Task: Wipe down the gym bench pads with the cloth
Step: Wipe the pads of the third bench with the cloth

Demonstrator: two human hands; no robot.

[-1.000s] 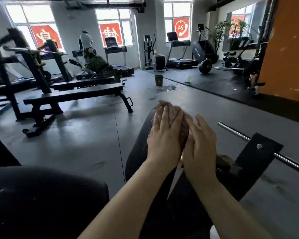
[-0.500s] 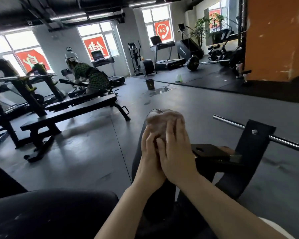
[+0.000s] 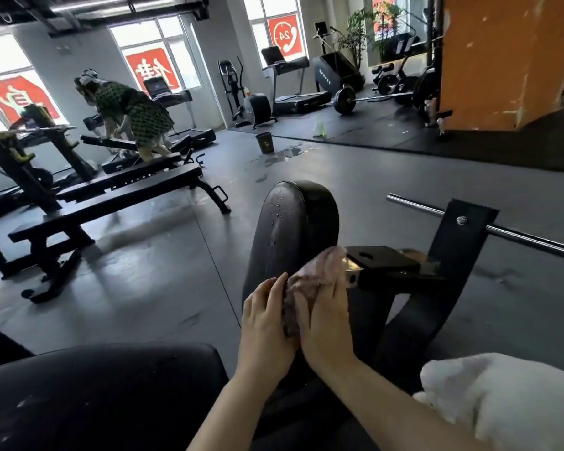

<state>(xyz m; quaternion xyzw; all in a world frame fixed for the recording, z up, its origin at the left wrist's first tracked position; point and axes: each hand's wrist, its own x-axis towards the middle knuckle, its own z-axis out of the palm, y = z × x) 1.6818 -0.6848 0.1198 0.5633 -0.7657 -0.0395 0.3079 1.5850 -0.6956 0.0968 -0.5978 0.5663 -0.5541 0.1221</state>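
A long black bench pad point(image 3: 287, 222) runs away from me, its rounded far end bare and flecked with droplets. A pinkish cloth point(image 3: 313, 275) lies on the pad's near right side. My left hand point(image 3: 266, 323) and my right hand point(image 3: 326, 323) press side by side on the cloth with straight fingers. A second, wider black pad point(image 3: 95, 392) fills the lower left corner, streaked with pale marks.
A black bracket point(image 3: 459, 252) with a chrome bar point(image 3: 534, 237) stands right of the pad. A flat bench point(image 3: 111, 203) is on the left, with a person point(image 3: 127, 112) bent over behind it. A dark bucket point(image 3: 264, 142) stands by a wet patch. My white sleeve point(image 3: 502, 395) shows lower right.
Both hands have drawn the cloth back along the pad from its far end toward me, uncovering the rounded tip. My view has shifted and my white sleeve has come into sight.
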